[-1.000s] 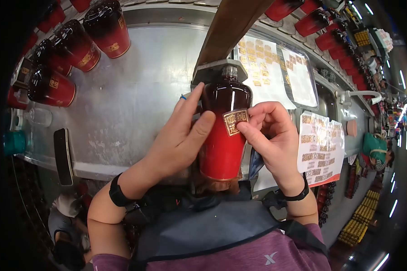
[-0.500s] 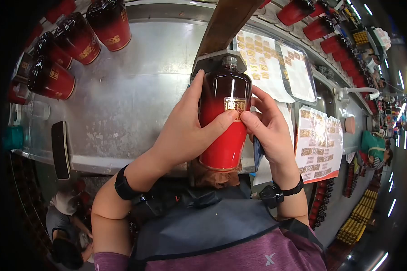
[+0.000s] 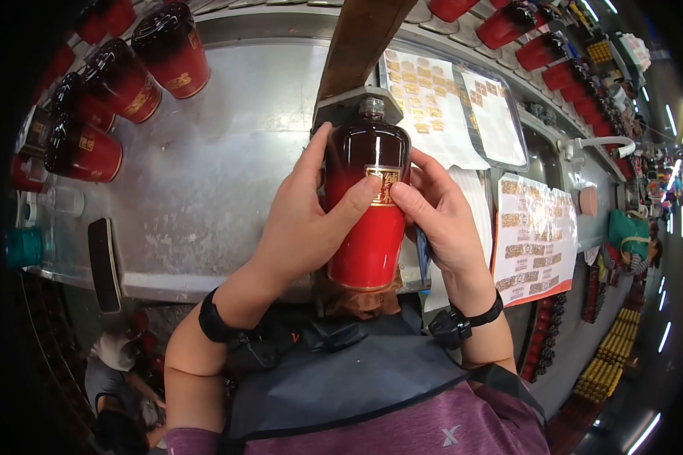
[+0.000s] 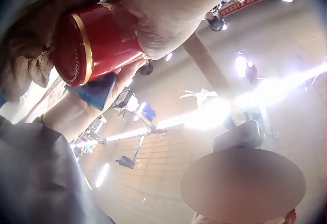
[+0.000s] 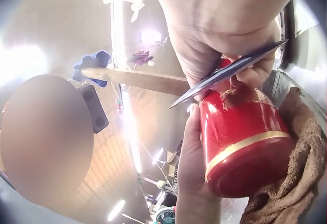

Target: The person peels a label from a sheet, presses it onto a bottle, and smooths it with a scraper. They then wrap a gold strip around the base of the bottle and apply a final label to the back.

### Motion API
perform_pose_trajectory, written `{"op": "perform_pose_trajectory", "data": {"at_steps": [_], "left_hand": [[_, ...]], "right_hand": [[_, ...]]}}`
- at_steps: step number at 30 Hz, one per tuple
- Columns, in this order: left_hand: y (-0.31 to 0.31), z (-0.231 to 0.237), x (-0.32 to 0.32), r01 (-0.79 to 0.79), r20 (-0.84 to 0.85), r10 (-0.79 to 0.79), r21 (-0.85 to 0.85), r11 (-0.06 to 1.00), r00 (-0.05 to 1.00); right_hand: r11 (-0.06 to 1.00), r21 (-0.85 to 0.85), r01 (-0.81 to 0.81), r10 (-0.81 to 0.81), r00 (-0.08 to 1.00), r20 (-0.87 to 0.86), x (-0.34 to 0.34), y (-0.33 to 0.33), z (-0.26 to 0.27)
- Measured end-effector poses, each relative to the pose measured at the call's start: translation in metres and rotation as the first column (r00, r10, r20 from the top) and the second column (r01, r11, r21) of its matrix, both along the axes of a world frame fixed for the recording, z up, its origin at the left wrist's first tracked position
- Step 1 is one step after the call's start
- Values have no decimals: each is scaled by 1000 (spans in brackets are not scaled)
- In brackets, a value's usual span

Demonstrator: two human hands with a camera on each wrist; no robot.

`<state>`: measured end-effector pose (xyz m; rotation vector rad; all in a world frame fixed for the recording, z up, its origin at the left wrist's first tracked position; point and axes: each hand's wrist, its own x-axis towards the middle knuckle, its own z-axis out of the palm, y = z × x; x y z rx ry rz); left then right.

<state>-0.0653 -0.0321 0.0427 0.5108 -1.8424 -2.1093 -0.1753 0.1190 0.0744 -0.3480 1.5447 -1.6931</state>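
A bottle (image 3: 366,243), black at the shoulder and red below, lies between both hands with its clear neck pointing away. On its front is a square gold label (image 3: 382,186). The left hand (image 3: 300,216) grips the bottle's left side, its thumb on the label's left part. From the right, the right hand (image 3: 444,216) holds the bottle, thumb tip at the label's right edge. A thin dark blue blade-like piece (image 5: 230,73) sticks out from the right hand in the right wrist view. The bottle's base (image 4: 71,50) shows in the left wrist view.
Sheets of gold labels (image 3: 425,91) lie beyond the right hand, and another printed sheet (image 3: 535,243) is at right. Several red-black bottles (image 3: 171,53) stand at upper left. A phone-like dark object (image 3: 104,265) sits at the left edge. Brown cloth (image 3: 360,302) is under the bottle's base.
The right fingers have moved from pinching the tilted label to the bottle's side. The label now sits straighter, and the left thumb has come onto it.
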Motion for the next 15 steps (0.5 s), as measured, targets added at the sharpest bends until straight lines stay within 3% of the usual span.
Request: {"op": "perform_pose_trajectory", "data": {"at_steps": [4,6,9,15], "left_hand": [[3,-5,0,-20,-66,24,53,998,998],[1,0,1,19,-55,-7,209,978,998],[-1,-3,1,22,-98,4,268,963,995],[-3,-2,1,81,-71,-69,168,982,995]], "right_hand": [[1000,-12,6,-6,999,32,-2,7,-1],[1000,-24,14,-13,998,67,-3,8,-2],[999,-5,-31,32,999,41,-3,4,1],[998,49,-42,40,998,37,-5,2,3]]}}
